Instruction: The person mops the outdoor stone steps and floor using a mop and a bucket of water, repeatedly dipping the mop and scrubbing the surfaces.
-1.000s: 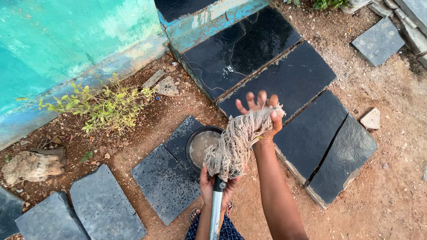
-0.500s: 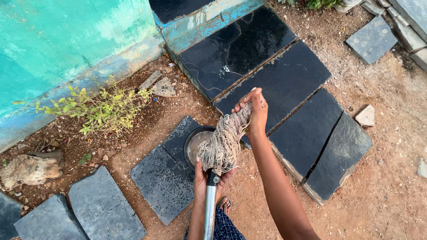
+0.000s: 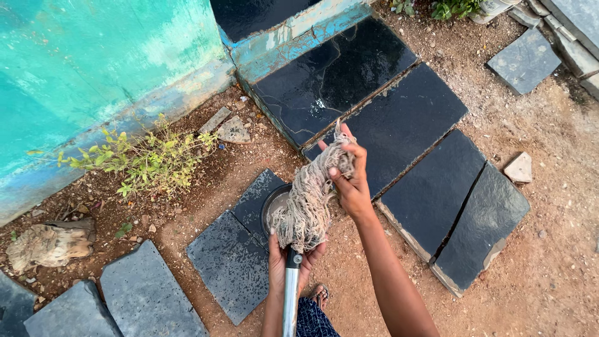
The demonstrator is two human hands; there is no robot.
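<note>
A string mop head (image 3: pixel 309 200) of dirty beige cords points away from me above a dark round basin (image 3: pixel 271 203) of muddy water. My left hand (image 3: pixel 282 262) grips the metal mop handle (image 3: pixel 290 293) just below the head. My right hand (image 3: pixel 349 178) is closed around the far end of the cords, which look twisted into a rope. The basin is mostly hidden behind the mop.
Wet black stone slabs (image 3: pixel 399 122) lead to a blue-edged step (image 3: pixel 293 37). Grey slabs (image 3: pixel 231 262) lie on red dirt. A turquoise wall (image 3: pixel 93 68), a small green plant (image 3: pixel 146 159), a rough stone (image 3: pixel 47 244) and loose stones (image 3: pixel 519 167) are around. My sandalled foot (image 3: pixel 315 293) shows below.
My right hand went from open under the cords to closed on them and has turned, twisting the mop head tighter. The view shifted slightly.
</note>
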